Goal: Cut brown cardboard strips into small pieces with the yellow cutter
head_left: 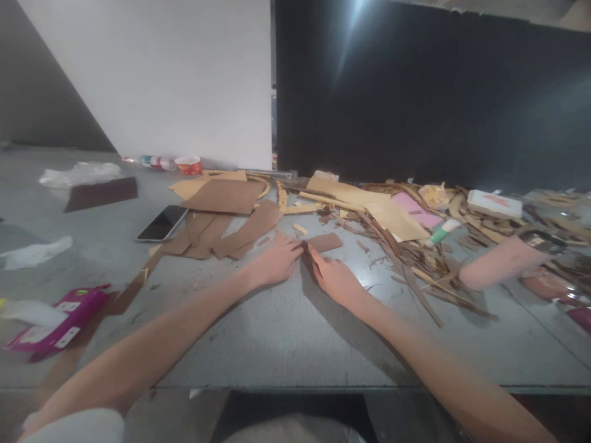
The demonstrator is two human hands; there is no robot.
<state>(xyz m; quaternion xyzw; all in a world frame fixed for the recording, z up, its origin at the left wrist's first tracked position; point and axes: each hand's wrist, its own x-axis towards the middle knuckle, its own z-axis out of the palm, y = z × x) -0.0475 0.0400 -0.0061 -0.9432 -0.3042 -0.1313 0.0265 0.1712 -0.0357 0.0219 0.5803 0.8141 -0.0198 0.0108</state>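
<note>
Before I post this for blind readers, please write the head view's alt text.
The left hand and right hand are close together at a grey table; brown sheets lie beyond, with a phone at left and a pink tumbler at right.

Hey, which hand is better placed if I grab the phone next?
Likely your left hand: it's nearer the phone, while your right hand would have to reach across the left.

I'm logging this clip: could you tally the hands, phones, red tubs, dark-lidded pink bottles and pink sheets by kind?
Left hand and right hand: 2
Phone: 1
Red tub: 1
Dark-lidded pink bottle: 1
Pink sheet: 1
Total: 6
</note>
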